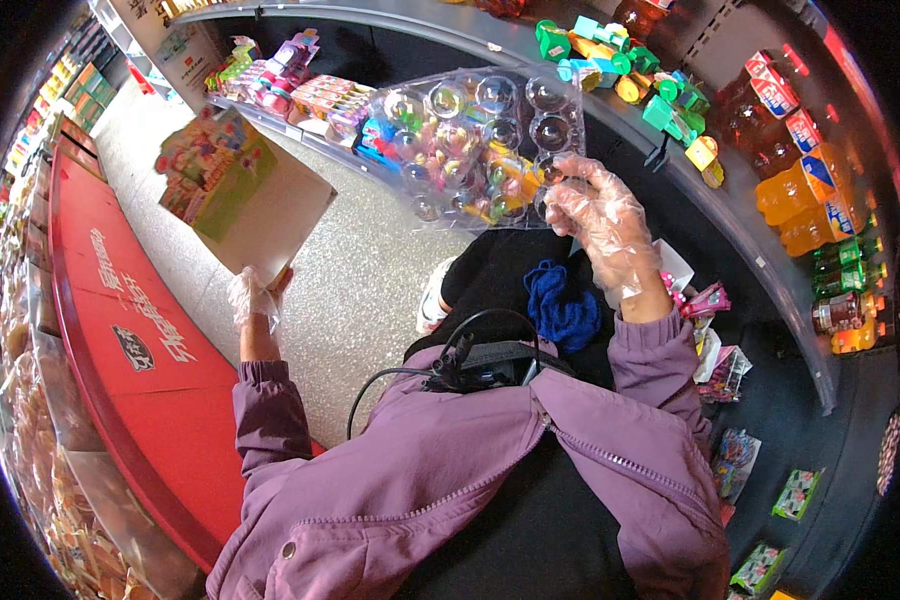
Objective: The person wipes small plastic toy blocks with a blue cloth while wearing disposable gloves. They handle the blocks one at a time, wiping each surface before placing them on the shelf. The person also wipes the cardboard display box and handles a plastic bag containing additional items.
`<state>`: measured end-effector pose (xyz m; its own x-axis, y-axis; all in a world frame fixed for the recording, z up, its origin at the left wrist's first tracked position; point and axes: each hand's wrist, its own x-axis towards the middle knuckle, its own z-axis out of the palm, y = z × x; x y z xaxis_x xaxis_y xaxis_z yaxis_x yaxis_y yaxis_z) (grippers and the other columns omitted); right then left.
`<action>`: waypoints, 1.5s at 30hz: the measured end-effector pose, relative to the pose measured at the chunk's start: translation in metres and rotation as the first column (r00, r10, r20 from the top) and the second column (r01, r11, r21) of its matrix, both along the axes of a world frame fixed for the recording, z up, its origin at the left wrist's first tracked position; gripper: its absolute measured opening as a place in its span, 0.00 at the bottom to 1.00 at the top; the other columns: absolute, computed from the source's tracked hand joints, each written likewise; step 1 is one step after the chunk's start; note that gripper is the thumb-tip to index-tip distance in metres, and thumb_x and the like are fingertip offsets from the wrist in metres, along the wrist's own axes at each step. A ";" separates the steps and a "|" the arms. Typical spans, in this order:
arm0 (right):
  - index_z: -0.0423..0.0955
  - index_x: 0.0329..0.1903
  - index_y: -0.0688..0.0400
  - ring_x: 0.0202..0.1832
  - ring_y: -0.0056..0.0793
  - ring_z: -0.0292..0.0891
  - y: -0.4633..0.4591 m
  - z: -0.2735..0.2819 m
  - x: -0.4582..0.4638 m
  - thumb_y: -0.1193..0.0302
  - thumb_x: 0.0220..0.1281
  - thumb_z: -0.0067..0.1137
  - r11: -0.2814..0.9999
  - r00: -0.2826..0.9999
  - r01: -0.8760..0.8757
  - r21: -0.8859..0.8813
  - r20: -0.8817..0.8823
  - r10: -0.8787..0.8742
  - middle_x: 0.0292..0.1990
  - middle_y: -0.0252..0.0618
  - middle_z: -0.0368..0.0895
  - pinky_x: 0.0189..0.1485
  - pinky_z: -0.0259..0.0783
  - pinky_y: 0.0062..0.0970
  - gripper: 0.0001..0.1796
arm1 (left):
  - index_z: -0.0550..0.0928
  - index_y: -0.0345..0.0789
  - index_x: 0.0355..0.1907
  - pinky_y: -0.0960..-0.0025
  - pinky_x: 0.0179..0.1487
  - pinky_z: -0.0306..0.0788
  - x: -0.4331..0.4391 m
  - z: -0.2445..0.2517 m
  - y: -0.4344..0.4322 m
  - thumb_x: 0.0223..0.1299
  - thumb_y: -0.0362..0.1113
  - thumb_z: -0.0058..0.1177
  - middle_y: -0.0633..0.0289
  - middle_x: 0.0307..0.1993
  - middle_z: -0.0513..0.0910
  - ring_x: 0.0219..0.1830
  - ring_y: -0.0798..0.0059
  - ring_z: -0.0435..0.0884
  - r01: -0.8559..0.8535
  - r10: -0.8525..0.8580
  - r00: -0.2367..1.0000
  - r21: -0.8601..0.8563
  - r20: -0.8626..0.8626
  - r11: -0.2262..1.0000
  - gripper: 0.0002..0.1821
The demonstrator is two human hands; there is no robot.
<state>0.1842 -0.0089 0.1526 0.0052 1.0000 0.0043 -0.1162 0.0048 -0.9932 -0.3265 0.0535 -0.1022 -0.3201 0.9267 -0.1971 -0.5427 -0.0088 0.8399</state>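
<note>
My right hand [596, 225], in a clear plastic glove, grips the near right edge of a transparent plastic tray [487, 142] with rows of round cups. Colourful shapes show through the tray; I cannot tell which lie in it and which behind it. My left hand [259, 294], also gloved, holds a cardboard display box [262, 202] by its near corner. The box has a printed, cut-out header and a pale panel, and it is tilted over the floor. Most of the left fingers are hidden behind the box.
Left stands a red display counter [142, 330] with packaged goods. A curved shelf edge [750, 247] runs along the right. On that shelf lie green and yellow toys [667, 105] and drink bottles [795, 187]. Blue yarn [562, 304] rests at my lap; small packets [797, 493] lie lower right.
</note>
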 end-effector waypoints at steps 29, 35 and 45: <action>0.78 0.48 0.59 0.38 0.24 0.74 -0.009 0.003 -0.011 0.66 0.72 0.64 0.966 0.786 -0.024 0.259 0.602 -0.142 0.37 0.30 0.78 0.42 0.72 0.25 0.11 | 0.70 0.34 0.69 0.50 0.55 0.83 0.165 0.128 -0.041 0.73 0.50 0.56 0.54 0.58 0.79 0.56 0.60 0.83 0.400 -0.397 0.914 -0.035 0.082 0.916 0.31; 0.83 0.39 0.51 0.42 0.39 0.82 -0.002 0.001 -0.020 0.79 0.52 0.70 0.574 0.544 -0.554 0.603 0.784 -0.299 0.38 0.35 0.85 0.44 0.78 0.36 0.12 | 0.73 0.34 0.68 0.53 0.50 0.84 0.173 0.123 -0.046 0.72 0.54 0.57 0.55 0.58 0.80 0.50 0.63 0.85 0.383 -0.375 0.921 -0.072 0.107 0.921 0.32; 0.76 0.61 0.56 0.41 0.25 0.81 -0.013 -0.016 -0.019 0.73 0.70 0.63 0.995 0.978 -0.098 0.035 0.189 0.090 0.43 0.35 0.83 0.42 0.77 0.23 0.19 | 0.74 0.30 0.65 0.57 0.52 0.84 0.186 0.141 -0.055 0.72 0.54 0.58 0.53 0.55 0.82 0.51 0.62 0.85 0.448 -0.437 0.893 -0.120 0.108 0.886 0.33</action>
